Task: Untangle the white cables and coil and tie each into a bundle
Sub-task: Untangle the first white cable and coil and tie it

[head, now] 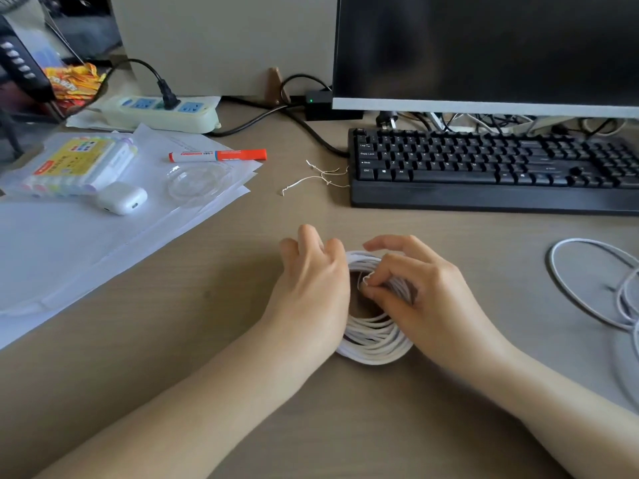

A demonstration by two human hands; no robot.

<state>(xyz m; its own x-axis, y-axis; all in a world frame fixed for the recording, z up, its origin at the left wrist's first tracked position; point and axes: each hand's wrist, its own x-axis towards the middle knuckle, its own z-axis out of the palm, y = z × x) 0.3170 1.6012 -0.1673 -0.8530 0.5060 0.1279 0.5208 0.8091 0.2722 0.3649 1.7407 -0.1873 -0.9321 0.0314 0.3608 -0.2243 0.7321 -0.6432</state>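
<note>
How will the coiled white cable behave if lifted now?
The coiled white cable looks thin and floppy, so its loops would probably sag. No tie is visible around it, so it may spring apart once the left hand and right hand release it.

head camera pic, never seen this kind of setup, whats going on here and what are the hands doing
There is no machine here: the single picture comes from a camera worn on a person's head, looking down at their own two bare hands on a desk. Between the hands lies a coiled white cable. The left hand rests against the coil's left side with fingers fairly straight. The right hand pinches a small white piece at the coil's top, probably a tie or the cable's end. More loose white cable lies to the right. Thin twist ties wait near a black keyboard. At left are papers, a red marker and a white earbud case.
</note>
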